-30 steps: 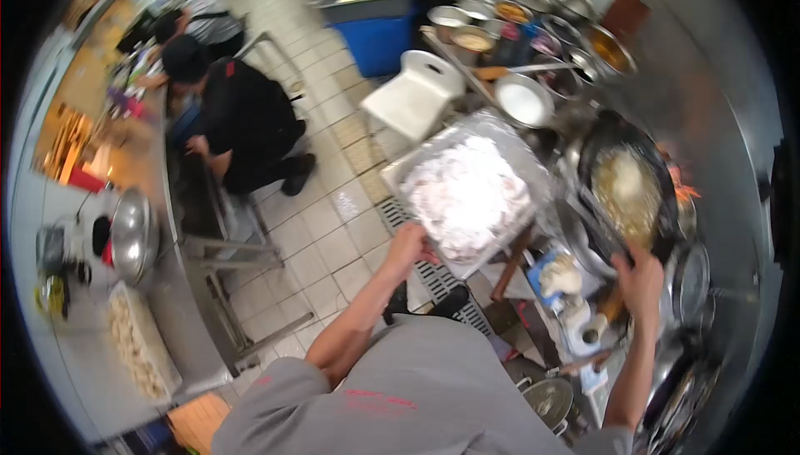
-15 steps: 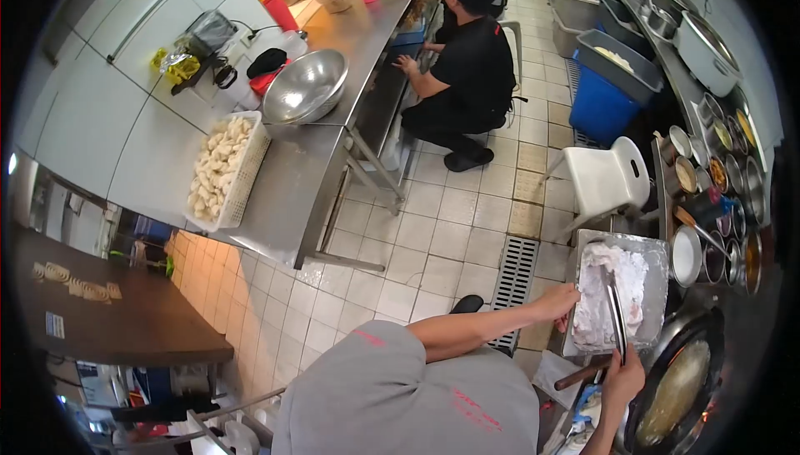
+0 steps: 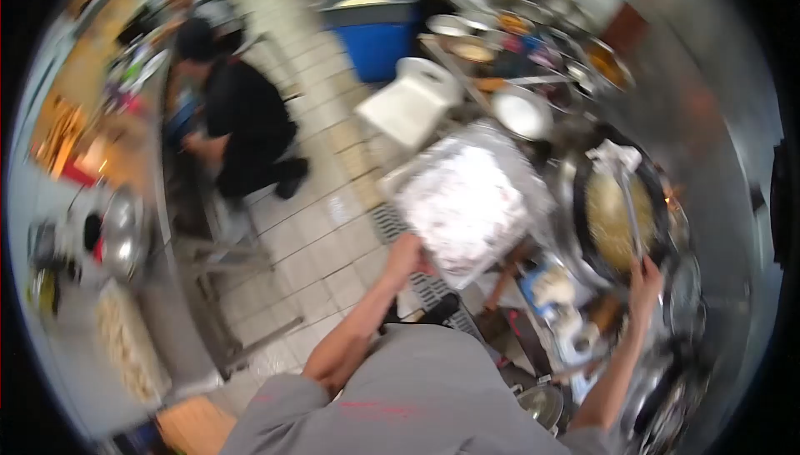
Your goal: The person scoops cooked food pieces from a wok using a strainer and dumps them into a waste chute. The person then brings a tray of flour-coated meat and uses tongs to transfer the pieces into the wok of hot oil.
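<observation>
My left hand (image 3: 406,257) is closed on the near-left edge of a metal tray (image 3: 490,140), which is filled with white flour (image 3: 462,205). My right hand (image 3: 646,282) grips the handle end of metal tongs (image 3: 631,212). A pale, flour-coated piece of food (image 3: 615,157) is in the tips of the tongs, over the far rim of a dark wok (image 3: 662,242). Yellowish, bubbling oil (image 3: 607,226) fills the wok. Motion blur hides whether the piece touches the oil.
A white plastic stool (image 3: 410,101) stands beyond the tray. Bowls of ingredients and a white bowl (image 3: 522,113) line the counter at the upper right. A co-worker in black (image 3: 250,117) crouches by the steel table (image 3: 187,313). Flames show at the wok's right.
The tongs have gone from the flour tray to above the wok, carrying a coated piece. My view has turned right. My left hand still holds the tray.
</observation>
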### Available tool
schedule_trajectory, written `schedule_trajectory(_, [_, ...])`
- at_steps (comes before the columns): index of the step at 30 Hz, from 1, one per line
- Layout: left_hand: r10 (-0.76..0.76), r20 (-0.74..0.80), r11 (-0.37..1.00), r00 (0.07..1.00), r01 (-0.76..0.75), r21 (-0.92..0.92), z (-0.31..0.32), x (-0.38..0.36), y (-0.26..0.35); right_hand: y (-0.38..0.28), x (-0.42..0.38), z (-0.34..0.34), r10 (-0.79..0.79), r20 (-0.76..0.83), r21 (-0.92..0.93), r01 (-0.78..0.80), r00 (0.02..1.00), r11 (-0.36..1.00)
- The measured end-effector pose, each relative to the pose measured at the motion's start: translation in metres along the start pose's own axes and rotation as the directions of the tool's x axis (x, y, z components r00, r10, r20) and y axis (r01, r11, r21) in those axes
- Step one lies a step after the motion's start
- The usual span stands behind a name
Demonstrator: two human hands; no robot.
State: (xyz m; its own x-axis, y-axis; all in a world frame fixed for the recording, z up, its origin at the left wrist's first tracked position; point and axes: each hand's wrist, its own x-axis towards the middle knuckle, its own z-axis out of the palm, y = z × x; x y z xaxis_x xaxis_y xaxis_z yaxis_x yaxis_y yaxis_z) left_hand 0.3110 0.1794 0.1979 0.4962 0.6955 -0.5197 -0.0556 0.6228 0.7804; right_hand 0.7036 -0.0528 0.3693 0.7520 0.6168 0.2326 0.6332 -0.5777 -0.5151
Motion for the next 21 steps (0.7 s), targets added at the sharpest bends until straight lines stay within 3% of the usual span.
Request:
schedule_trajectory(3, [-0.034,-0.004,0.999,0.999,0.034,0.023,0.010,-0.007,0.016,0.029,0.020,-0.015,0.121,-0.138,-0.360,-0.163,0.983,0.919])
schedule_trajectory(5, [-0.028,0.000,0.998,1.000,0.028,-0.052,0.007,-0.003,0.013,0.014,0.030,-0.021,0.291,-0.095,-0.438,-0.303,0.952,0.846])
schedule_trajectory(7, [-0.014,0.014,0.998,1.000,0.015,-0.058,0.005,-0.003,0.012,0.035,0.044,-0.017,0.332,-0.078,-0.535,-0.321,0.940,0.782])
schedule_trajectory(13, [-0.014,0.044,0.998,0.999,0.017,-0.056,0.008,-0.006,0.018,0.059,0.049,-0.005,0.326,-0.156,-0.638,-0.347,0.933,0.687])
schedule_trajectory(16, [-0.010,0.019,0.997,1.000,0.011,-0.071,0.010,-0.005,0.018,0.034,0.031,-0.014,0.234,-0.222,-0.563,-0.320,0.947,0.762])
schedule_trajectory(21, [-0.020,0.048,0.996,0.999,0.024,-0.084,0.005,-0.004,0.017,-0.022,0.001,-0.027,0.150,-0.086,-0.490,-0.173,0.985,0.855])
